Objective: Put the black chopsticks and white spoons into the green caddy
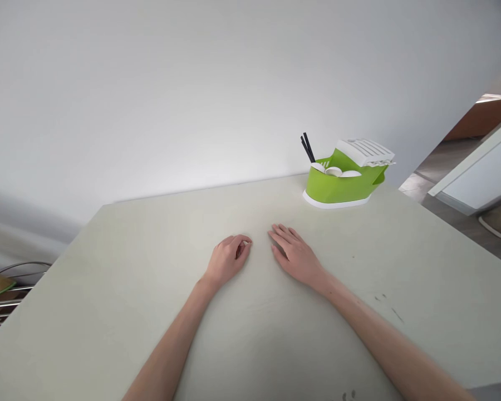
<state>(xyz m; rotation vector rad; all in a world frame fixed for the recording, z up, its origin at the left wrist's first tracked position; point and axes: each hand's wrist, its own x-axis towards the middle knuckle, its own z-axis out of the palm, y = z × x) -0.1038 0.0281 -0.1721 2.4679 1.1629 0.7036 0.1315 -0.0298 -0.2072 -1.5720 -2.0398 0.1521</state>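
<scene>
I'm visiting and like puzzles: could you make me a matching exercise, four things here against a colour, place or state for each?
1. Left hand
2. Right hand
3. Holder
4. Thin sticks

A. Black, leaning
B. Stretched open, palm down
C. Green, white at the bottom
D. Loosely curled

Pairs: 1-D; 2-B; 3-C; 4-A
</scene>
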